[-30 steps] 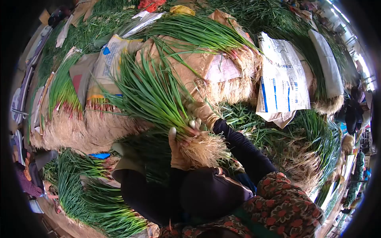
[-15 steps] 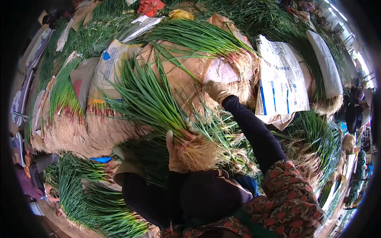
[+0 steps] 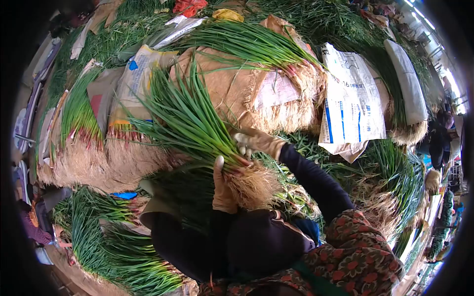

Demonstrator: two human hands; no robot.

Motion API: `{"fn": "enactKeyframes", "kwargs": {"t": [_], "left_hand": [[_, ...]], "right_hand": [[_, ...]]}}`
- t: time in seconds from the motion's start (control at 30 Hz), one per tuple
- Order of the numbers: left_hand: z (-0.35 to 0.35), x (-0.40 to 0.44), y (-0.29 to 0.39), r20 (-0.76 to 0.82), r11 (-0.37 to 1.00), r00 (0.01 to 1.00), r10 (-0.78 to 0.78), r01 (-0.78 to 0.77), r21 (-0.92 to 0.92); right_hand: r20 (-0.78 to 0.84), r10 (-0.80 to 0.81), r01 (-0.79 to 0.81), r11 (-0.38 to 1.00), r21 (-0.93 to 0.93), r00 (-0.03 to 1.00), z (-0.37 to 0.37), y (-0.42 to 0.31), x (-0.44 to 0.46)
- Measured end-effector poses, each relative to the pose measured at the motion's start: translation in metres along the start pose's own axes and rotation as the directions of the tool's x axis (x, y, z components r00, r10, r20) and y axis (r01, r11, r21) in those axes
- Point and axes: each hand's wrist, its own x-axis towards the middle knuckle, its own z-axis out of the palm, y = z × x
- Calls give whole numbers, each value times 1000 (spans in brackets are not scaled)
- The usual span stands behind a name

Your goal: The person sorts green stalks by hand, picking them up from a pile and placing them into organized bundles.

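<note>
My left hand (image 3: 223,190), in a pale glove, is closed around a thick bunch of green garlic (image 3: 197,126) near its reddish bases. The long leaves fan out to the upper left, and the stringy roots (image 3: 254,185) hang toward me at the lower right. At the right side of the stems is my right hand (image 3: 264,143), also gloved, its fingers bent in against the stalks and partly hidden. Beyond both hands lies a mound wrapped in brown sacking (image 3: 217,86), with more green garlic (image 3: 247,44) laid across its top.
A white printed sack (image 3: 351,98) drapes over stacked bundles at right. Root-ended bundles (image 3: 98,163) line the left under another printed sack (image 3: 136,84). Loose stalks (image 3: 123,251) lie at lower left, and leaf and root litter (image 3: 375,197) spreads at right.
My right hand has come down and left from the sacking, where it held a single stalk, to the stems of the bunch. My left hand keeps its hold, shifted slightly right.
</note>
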Motion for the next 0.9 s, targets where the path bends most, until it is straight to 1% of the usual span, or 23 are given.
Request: {"fn": "enactKeyframes", "kwargs": {"t": [0.03, 0.1, 0.13, 0.17, 0.23, 0.27, 0.3, 0.33, 0.37, 0.4, 0.43, 0.5, 0.57, 0.63, 0.67, 0.7, 0.73, 0.77, 0.8, 0.83, 0.87, 0.9], "left_hand": [[-1, -2, 3, 10, 999, 999, -35, 35, 1], [0, -5, 8, 32, 994, 993, -112, 112, 1], [6, -9, 8, -31, 995, 995, -99, 99, -14], [6, -8, 8, 30, 989, 995, -96, 98, -112], [8, -5, 9, 149, 946, 985, -82, 124, -299], [10, -6, 15, 158, 953, 987, 3, 45, -300], [19, -9, 25, 315, 955, 944, 98, 0, -297], [16, -12, 48, 397, 971, 914, 81, 17, -239], [21, -16, 70, 458, 974, 883, 99, 9, -227], [31, -23, 89, 490, 961, 863, 125, 18, -276], [42, -31, 108, 522, 947, 841, 143, 38, -319], [65, -50, 135, 579, 912, 798, 168, 97, -398], [88, -70, 149, 612, 871, 770, 181, 164, -463], [108, -90, 157, 628, 844, 754, 192, 200, -498], [117, -100, 160, 633, 838, 751, 188, 214, -503], [123, -104, 159, 639, 836, 745, 189, 219, -503], [126, -109, 159, 653, 842, 734, 186, 223, -490], [124, -110, 158, 664, 847, 724, 189, 222, -484], [116, -110, 160, 708, 869, 679, 192, 218, -445], [109, -109, 162, 750, 890, 632, 194, 208, -406], [98, -108, 169, 796, 925, 585, 156, 196, -325], [95, -103, 167, 837, 938, 522, 165, 180, -297]], "right_hand": [[-76, -60, 23, 907, -420, 995, 34, -58, -9], [-124, 132, -171, 906, -388, 983, 53, -93, -16], [-149, 227, -267, 890, -370, 962, 55, -99, -17], [-204, 92, -186, 841, -508, 975, 48, -92, -16], [-255, -189, -69, 659, -749, 948, 16, -48, -16], [-257, -266, -27, 646, -763, 929, -16, -5, -10], [-50, -440, 57, 227, -972, 896, -23, -16, -35], [-330, -88, -217, 592, -776, 940, -28, -29, -52], [-311, -16, -245, 579, -778, 950, -36, -31, -66], [-271, -51, -201, 542, -816, 961, -40, -27, -79], [-206, -152, -80, 587, -806, 967, -44, -22, -89], [-143, -104, -63, 548, -834, 984, -46, -19, -94], [-48, -192, 95, 669, -737, 980, -36, -28, -87], [33, -275, 238, 760, -605, 961, -13, -51, -68], [26, -247, 230, 854, -466, 969, 9, -87, -69], [-4, -283, 241, 825, -511, 959, 26, -103, -57], [12, -425, 399, 839, -370, 905, 44, -128, -53], [29, -557, 532, 776, -337, 830, 63, -146, -40], [44, -578, 569, 783, -252, 815, 81, -170, -34], [-12, -601, 586, 784, -205, 799, 101, -180, -19], [19, -610, 599, 772, -211, 792, 117, -196, -6], [72, -481, 468, 872, 145, 874, 133, -232, -31]]}}
